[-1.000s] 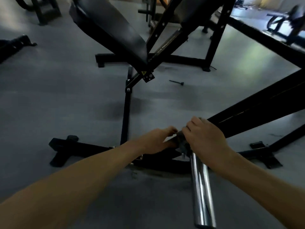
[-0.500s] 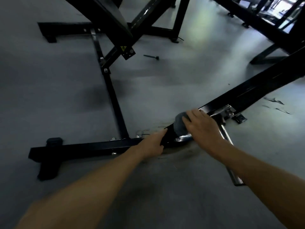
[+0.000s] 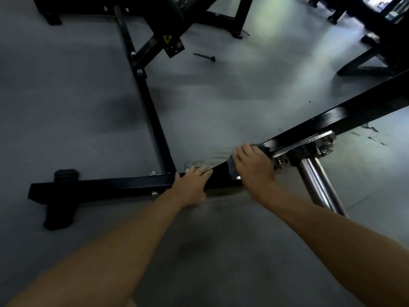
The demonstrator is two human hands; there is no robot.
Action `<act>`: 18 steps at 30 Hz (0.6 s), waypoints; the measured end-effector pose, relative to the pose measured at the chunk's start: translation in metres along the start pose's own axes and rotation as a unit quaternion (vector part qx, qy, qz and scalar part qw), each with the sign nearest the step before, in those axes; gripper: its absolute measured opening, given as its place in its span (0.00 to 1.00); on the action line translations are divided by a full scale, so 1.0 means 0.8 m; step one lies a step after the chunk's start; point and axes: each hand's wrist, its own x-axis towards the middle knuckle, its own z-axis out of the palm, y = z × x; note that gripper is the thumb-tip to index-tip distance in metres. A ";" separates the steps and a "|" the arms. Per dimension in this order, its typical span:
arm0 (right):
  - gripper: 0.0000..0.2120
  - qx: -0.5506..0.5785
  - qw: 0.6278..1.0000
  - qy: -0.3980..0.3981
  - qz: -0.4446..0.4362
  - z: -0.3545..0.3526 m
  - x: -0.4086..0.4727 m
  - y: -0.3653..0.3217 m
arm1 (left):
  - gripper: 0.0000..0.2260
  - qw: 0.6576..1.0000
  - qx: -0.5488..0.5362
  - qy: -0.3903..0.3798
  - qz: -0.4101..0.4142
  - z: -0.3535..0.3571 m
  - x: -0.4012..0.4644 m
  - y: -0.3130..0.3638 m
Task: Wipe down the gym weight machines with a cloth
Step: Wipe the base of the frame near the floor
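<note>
A black steel weight machine frame lies low over the grey floor. Its sloping black beam (image 3: 345,114) runs from the upper right down to a floor bar (image 3: 106,187). My right hand (image 3: 254,167) grips a grey cloth (image 3: 231,166) and presses it on the lower end of that beam, next to a bolted metal bracket (image 3: 309,142). Most of the cloth is hidden under the hand. My left hand (image 3: 191,185) rests with straight fingers on the floor bar where it meets the beam.
A chrome weight peg (image 3: 318,185) sticks out from the bracket toward me. A thin black strut (image 3: 146,94) runs back to the padded bench frame (image 3: 168,41). A loose black pin (image 3: 204,56) lies on the floor. More black machine frames (image 3: 376,41) stand at the upper right.
The view has tilted down and come closer to the frame. My right hand has slid with the cloth from the chrome peg's base onto the black beam. My left hand stays on the floor bar.
</note>
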 end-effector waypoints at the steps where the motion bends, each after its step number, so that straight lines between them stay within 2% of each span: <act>1: 0.17 -0.027 0.999 -0.032 -0.011 0.011 0.005 -0.013 | 0.37 0.999 0.026 -0.031 -0.016 0.004 -0.006 -0.012; 3: 0.17 -0.039 0.997 -0.035 -0.049 0.023 0.012 -0.027 | 0.37 0.995 0.059 -0.073 -0.035 0.010 -0.016 -0.030; 6: 0.19 -0.068 0.988 -0.022 -0.139 0.011 0.010 -0.026 | 0.36 0.993 0.058 -0.089 -0.051 0.007 -0.027 -0.030; 9: 0.24 -0.087 0.989 -0.011 -0.122 -0.006 -0.005 0.008 | 0.35 0.991 0.060 -0.102 -0.059 0.006 -0.028 -0.014; 12: 0.26 -0.130 0.990 0.031 -0.043 -0.030 -0.021 0.050 | 0.36 0.990 0.063 -0.099 -0.074 0.011 -0.025 0.001; 15: 0.38 -0.124 0.991 0.013 -0.044 -0.041 -0.041 0.080 | 0.38 0.992 0.042 -0.081 -0.089 0.008 -0.017 0.010; 16: 0.39 -0.130 0.990 0.005 -0.057 -0.049 -0.045 0.086 | 0.38 0.992 0.035 -0.075 -0.091 0.006 -0.013 0.011; 18: 0.33 -0.139 0.986 -0.010 -0.088 -0.056 -0.045 0.093 | 0.36 0.993 0.025 -0.062 -0.096 0.001 -0.003 0.011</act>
